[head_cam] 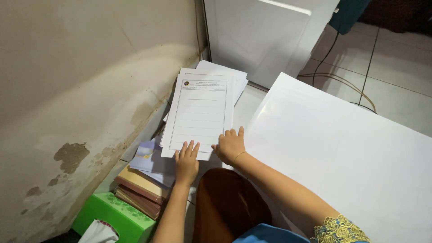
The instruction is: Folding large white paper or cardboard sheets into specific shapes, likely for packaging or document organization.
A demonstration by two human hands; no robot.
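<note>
Two hands lie flat on our paper stack (200, 112), which rests on the floor by the wall (81, 90): the left hand (186, 163) with fingers spread on its near edge, the right hand (230, 145) open on its near right corner, neither gripping. Books (139, 189) and a green tissue box (114, 216) sit left; a big white board (342, 148) lies right.

Paper stack (200, 112): white sheets, portrait, lying flat on the floor beside the wall. Top sheet printed as a form: thin rectangular border, small round emblem at upper left, header lines, faint ruled lines below. Long axis tilted slightly from the wall line. Lower sheets fan out at the top right corner, unaligned. Near edge overlaps a pale lilac booklet.
</note>
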